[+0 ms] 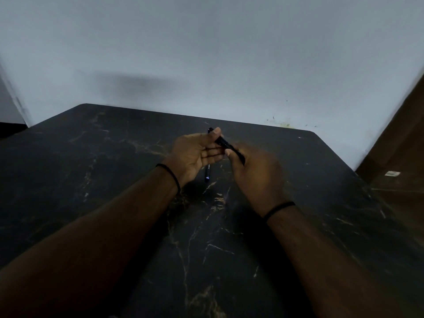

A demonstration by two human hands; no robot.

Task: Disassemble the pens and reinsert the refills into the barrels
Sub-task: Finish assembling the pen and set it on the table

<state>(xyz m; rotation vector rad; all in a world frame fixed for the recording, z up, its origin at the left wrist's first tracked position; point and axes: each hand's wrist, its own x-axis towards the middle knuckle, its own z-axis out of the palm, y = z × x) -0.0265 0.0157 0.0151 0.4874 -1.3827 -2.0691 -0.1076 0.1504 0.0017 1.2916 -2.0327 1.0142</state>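
1. Dark marble-look table [137, 180] fills the lower view, gold veins running across it, a pale wall [206, 53] behind its far edge.
2. Right hand [254, 177], back to the camera, is curled around the near end of a black pen [223, 142]; a black band [278, 208] circles that wrist.
3. Left hand [195, 154], palm up, pinches the pen's far end under the thumb; the pen is raised above mid-table, slanting away to the left.
4. A second pen [207, 174] lies flat on the table just beneath the hands, partly hidden by the left palm.
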